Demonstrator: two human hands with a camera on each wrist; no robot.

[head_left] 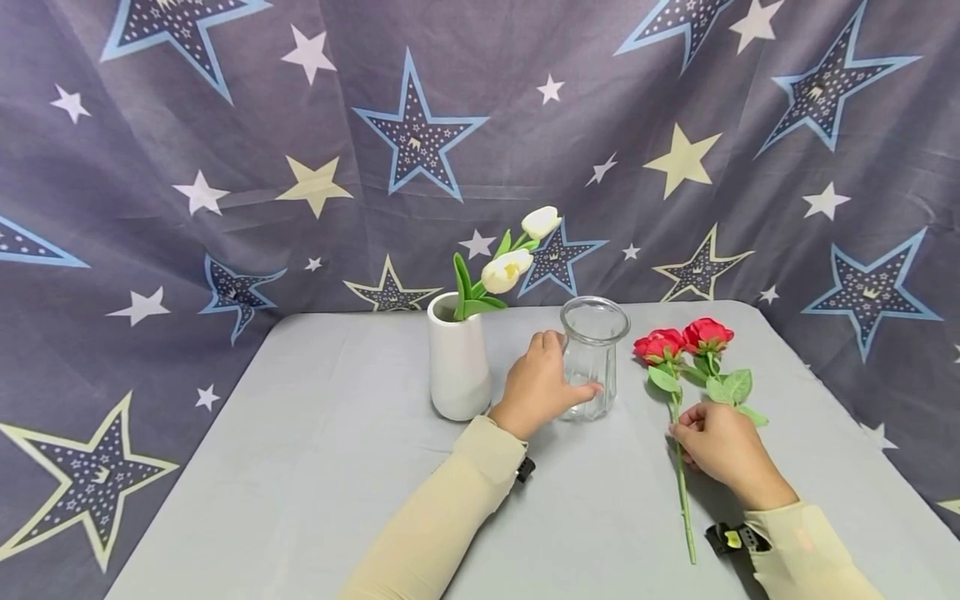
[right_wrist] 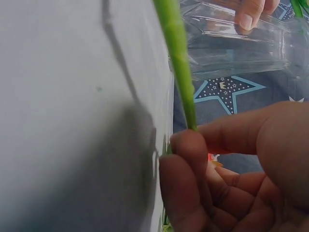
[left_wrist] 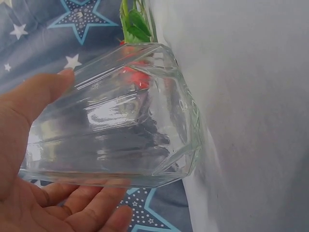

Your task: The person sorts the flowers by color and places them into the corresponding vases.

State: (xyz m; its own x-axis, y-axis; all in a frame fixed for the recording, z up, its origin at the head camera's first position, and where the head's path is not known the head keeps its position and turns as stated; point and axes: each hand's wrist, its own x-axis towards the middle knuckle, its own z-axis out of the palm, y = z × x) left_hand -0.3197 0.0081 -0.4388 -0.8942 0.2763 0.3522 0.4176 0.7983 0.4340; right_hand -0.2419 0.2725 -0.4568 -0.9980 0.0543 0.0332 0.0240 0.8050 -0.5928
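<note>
Two hands at work above a pale gray tabletop: your left hand holds a clear glass vase, while your right hand pinches the green stem of red artificial flowers. The vase stands upright near the far edge, to the right of a white vase and to the left of the blooms. Your left grip is as wide as the glass, the thumb on the near side and the other fingers reaching around the opposite side, below the flared rim. Your right grip is narrow, thumb and fingertips closed on the stem below the green leaves, with the bare lower end pointing back toward you. Two red blooms sit side by side at the far end; whether they share one stem cannot be told.

In the right wrist view, the stem's shadow falls on the tabletop beside it. Just left of your left hand, the white vase stands upright with two white tulips leaning right over its mouth. You wear beige sleeves, and a black strap shows at your right wrist. Behind hangs a gray-purple cloth printed with stars.
</note>
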